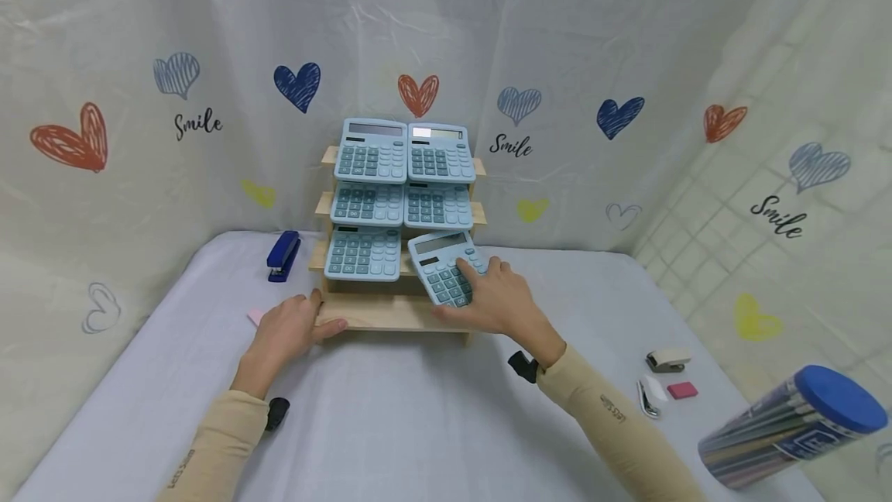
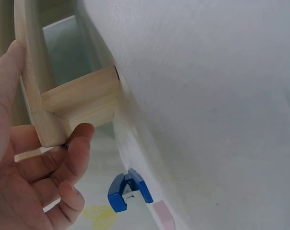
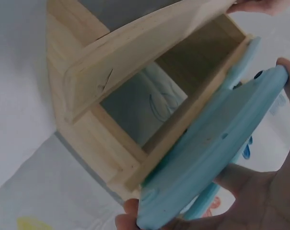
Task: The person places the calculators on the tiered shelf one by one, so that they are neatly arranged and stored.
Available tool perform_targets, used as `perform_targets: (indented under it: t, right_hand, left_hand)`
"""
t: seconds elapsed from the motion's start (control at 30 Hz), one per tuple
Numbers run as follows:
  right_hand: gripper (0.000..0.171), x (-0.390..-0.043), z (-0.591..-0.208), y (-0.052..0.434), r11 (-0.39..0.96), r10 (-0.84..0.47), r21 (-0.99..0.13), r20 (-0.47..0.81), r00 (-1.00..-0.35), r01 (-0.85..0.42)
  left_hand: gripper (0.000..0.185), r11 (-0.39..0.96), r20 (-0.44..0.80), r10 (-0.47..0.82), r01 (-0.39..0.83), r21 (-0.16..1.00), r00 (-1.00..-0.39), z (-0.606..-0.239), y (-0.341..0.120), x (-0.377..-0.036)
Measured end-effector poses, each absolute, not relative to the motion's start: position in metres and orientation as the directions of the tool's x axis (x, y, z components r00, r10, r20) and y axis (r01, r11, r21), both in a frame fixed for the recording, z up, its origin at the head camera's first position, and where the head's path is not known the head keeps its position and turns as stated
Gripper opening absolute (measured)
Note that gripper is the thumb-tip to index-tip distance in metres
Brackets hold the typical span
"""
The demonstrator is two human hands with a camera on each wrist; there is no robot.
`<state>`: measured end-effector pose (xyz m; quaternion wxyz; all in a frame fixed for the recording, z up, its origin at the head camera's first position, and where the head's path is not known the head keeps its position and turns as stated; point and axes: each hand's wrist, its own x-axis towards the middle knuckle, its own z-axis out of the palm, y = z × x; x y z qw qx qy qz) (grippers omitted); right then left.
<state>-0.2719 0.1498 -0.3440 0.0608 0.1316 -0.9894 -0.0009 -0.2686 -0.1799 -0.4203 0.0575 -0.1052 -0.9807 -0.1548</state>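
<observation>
A stepped wooden rack [image 1: 390, 314] stands on the white-covered table. My left hand [image 1: 282, 335] grips the left end of its lowest board, thumb along the front and fingers curled behind the end, as the left wrist view shows. In my right hand [image 1: 505, 300] is a light blue calculator [image 1: 437, 260], tilted, at the right of the third tier. The right wrist view shows the fingers holding this calculator [image 3: 207, 148] by its edges. Beside it on that tier lies another calculator [image 1: 364, 254]. Two more pairs, including a top-left calculator [image 1: 371, 150], fill the upper tiers.
A blue stapler [image 1: 283, 256] stands left of the rack, with a pink piece [image 1: 255, 317] nearby. At the right lie a white stapler [image 1: 667, 360], a small white-and-metal tool [image 1: 651, 396], a pink eraser [image 1: 682, 390] and a blue-lidded pencil tub [image 1: 787, 428]. Behind hangs a heart-print curtain [image 1: 446, 37].
</observation>
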Motion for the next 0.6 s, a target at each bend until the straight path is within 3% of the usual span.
perform_targets:
  t: [0.3,0.6]
  right_hand:
    - [0.109,-0.291,-0.353,0.117,0.987,-0.160,-0.001,0.156,-0.975,-0.163]
    - [0.106,-0.309,-0.352,0.097,0.994,-0.110,0.018,0.208,-0.972,-0.109]
  left_hand:
    - [0.075,0.927,0.166,0.197,0.239,0.288,-0.966,-0.420,-0.178,-0.267]
    - [0.076,0.927,0.183,0.197,0.244,0.286,-0.963,-0.420,-0.178,-0.267]
